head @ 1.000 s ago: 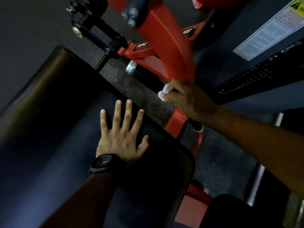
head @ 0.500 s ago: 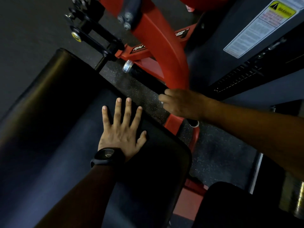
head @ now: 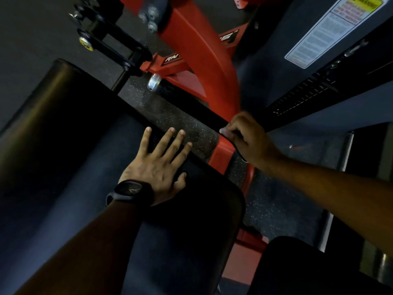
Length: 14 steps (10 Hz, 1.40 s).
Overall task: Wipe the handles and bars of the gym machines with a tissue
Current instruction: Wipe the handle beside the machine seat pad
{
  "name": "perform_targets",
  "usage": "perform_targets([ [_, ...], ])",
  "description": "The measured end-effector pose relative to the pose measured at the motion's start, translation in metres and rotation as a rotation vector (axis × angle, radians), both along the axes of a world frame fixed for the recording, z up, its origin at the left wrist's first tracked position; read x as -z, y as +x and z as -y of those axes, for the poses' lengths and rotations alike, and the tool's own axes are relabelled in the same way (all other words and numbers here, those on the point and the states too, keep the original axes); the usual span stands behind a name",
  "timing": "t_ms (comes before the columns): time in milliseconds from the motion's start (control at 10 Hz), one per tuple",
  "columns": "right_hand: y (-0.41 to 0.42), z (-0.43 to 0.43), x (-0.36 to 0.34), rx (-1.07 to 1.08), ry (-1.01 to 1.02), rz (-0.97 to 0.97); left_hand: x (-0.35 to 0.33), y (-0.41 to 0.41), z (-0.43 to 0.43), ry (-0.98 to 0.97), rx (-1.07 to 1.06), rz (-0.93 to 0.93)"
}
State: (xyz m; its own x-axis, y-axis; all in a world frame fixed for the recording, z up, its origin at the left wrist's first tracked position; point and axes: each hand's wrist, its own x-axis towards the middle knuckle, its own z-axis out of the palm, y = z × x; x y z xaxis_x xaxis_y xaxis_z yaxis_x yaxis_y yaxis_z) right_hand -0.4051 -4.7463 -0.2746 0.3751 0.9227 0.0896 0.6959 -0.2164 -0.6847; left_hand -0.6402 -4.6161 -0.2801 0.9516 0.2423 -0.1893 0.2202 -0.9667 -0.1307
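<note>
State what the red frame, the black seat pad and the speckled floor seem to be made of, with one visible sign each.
Red frame: probably steel with glossy red paint; rigid curved beam with light streaks.
Black seat pad: likely vinyl-covered foam; soft sheen, rounded edges.
Speckled floor: looks like rubber matting; matte black with pale flecks.

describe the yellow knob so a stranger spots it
Find the big red frame at top centre and follow the black bracket left. At its far end sits the knob, the only yellow round cap; the silver cap lies lower right.
</note>
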Motion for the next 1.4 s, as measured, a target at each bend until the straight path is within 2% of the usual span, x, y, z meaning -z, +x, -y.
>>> perform_targets([
  [100,-0.001,-0.016,-0.001,0.095,0.049,-0.036,-0.002,0.001,0.0,-0.002,0.005,-0.01],
  [300,0.017,-0.009,-0.009,0.218,-0.214,-0.246,-0.003,0.001,-0.001,-0.013,0.006,-0.031],
  [400,0.011,-0.04,-0.011,0.257,-0.213,-0.226,-0.003,0.002,-0.001,-0.018,0.011,-0.009],
  [600,0.024,-0.046,-0.016,0.19,-0.341,-0.327,-0.002,0.001,-0.002,-0.03,0.011,-0.008],
  [700,0.021,-0.059,-0.02,0.2,-0.343,-0.378,-0.002,0.001,-0.001,-0.035,0.005,-0.006],
  [800,0.032,-0.06,-0.023,0.165,-0.475,-0.559,-0.002,0.001,-0.001,-0.036,0.008,-0.011],
  [900,0.035,-0.061,-0.02,0.171,-0.56,-0.63,-0.002,0.002,-0.002,-0.045,0.015,-0.006],
  [1000,0.026,-0.085,-0.02,0.219,-0.501,-0.67,-0.003,0.001,0.0,-0.05,0.01,-0.007],
  [1400,0.028,-0.081,-0.007,0.278,-0.565,-0.744,-0.002,0.001,-0.001,-0.048,0.029,-0.005],
])
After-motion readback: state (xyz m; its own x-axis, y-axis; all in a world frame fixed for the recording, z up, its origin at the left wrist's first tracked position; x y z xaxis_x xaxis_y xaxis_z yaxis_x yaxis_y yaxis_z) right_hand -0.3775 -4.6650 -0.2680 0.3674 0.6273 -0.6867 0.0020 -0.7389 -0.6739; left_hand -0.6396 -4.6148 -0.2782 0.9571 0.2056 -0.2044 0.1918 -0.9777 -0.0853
